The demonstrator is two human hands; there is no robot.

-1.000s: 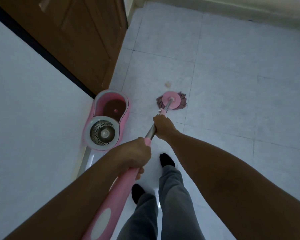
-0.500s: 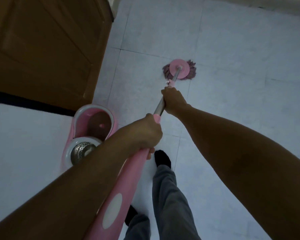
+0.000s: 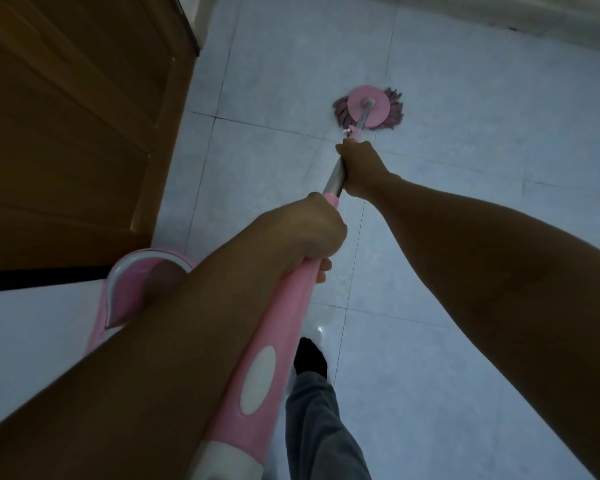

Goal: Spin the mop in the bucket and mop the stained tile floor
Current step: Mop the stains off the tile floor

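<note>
The round pink mop head (image 3: 369,107) with purple strands lies flat on the pale tile floor (image 3: 447,98), far ahead of me. My right hand (image 3: 362,168) grips the mop's metal shaft just behind the head. My left hand (image 3: 312,230) is closed around the top of the pink mop handle (image 3: 271,344), which runs back toward my body. The pink spin bucket (image 3: 132,289) stands at my left, mostly hidden by my left forearm. No stain shows on the tiles.
A brown wooden door (image 3: 73,126) fills the upper left, with a white wall (image 3: 32,334) below it. A pale skirting edge (image 3: 499,12) runs along the far side. My grey trouser leg and dark-socked foot (image 3: 310,358) stand beside the handle.
The mop head has slid forward over the tiles, away from me and past where the small stain lay. My view has shifted forward, so the bucket sits lower left behind my arm.
</note>
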